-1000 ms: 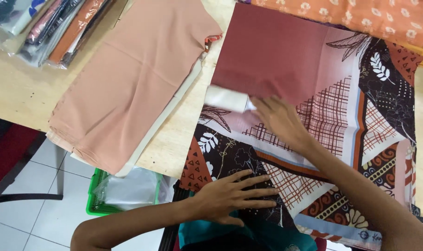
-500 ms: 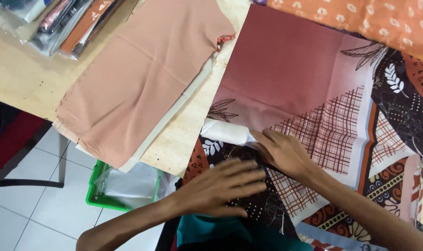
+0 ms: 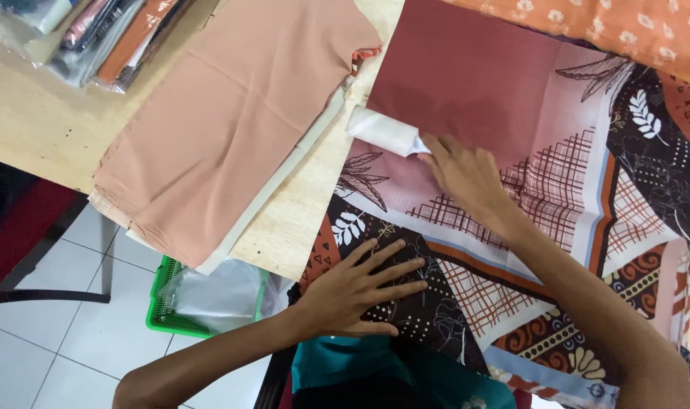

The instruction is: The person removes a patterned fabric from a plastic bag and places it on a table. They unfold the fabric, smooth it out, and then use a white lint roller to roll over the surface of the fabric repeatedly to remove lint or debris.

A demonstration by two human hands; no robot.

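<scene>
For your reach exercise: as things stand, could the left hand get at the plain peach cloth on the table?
Probably yes: the left hand lies flat on the patterned scarf, and only bare table separates it from the peach cloth.

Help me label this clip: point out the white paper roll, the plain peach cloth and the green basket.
white paper roll (image 3: pixel 381 130), head view, middle of the rolled part beside the right hand.
plain peach cloth (image 3: pixel 223 113), head view, centre of its flat top.
green basket (image 3: pixel 160 307), head view, left rim, below the table edge.
</scene>
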